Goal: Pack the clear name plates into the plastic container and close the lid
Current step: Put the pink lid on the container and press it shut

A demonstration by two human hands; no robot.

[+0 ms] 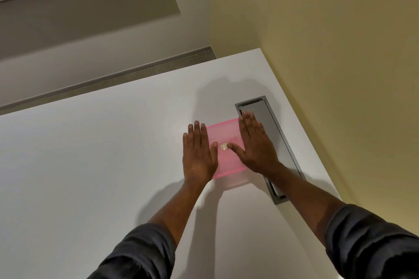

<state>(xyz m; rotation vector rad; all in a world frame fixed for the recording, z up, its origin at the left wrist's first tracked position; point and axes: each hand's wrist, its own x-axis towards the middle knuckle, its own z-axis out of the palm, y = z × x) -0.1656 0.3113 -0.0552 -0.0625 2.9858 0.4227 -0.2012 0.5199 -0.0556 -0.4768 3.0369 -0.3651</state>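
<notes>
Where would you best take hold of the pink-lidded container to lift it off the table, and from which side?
Grip the container by its two short side walls just under the pink lid, one hand from the left, one from the right. The lid is flat and broad, offering no handle; both hands, left and right, lie flat on it, already near those edges.

Both flat hands, left (197,154) and right (256,147), covered the pink lid's (226,136) sides; the box contents beneath it couldn't be made out.
</notes>
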